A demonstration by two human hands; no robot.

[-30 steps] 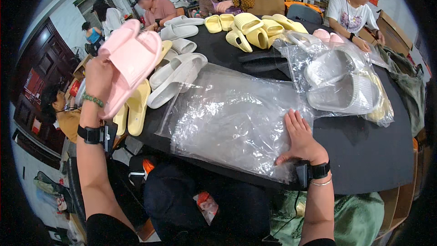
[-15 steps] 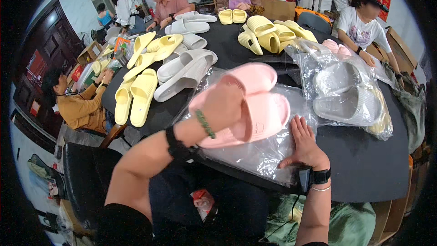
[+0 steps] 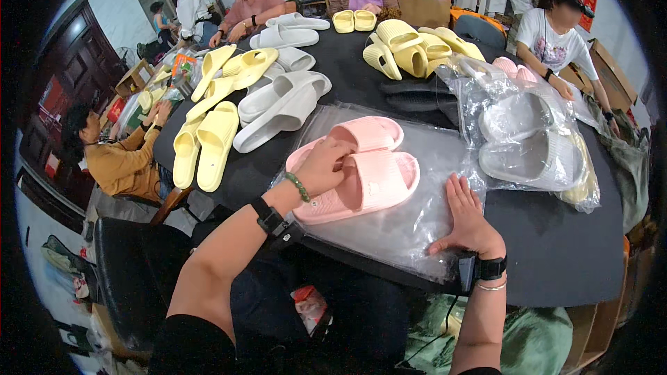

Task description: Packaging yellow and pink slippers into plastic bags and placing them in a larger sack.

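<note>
A pair of pink slide slippers (image 3: 385, 180) lies side by side on a clear plastic bag (image 3: 434, 236) at the table's front edge. Across the slippers rests my left hand (image 3: 326, 167), its fingers bent and gripping them where the two meet beside the straps. My right hand (image 3: 467, 219) lies flat on the bag's right part, fingers spread, holding nothing. To the right of the bag, a pair of grey slippers (image 3: 531, 160) sits inside clear plastic, partly over a yellow bagged one. The left fingertips are partly hidden by the slippers.
Loose yellow slippers (image 3: 219, 146) and grey slippers (image 3: 285, 111) cover the left of the black table (image 3: 549, 250). More yellow slippers (image 3: 410, 48) are piled at the back. Several people sit round the table. A black chair (image 3: 135, 278) stands at my left.
My left hand and the pink slippers have moved slightly left, and the slippers now lie lower on the bag. My right hand has stayed flat in place.
</note>
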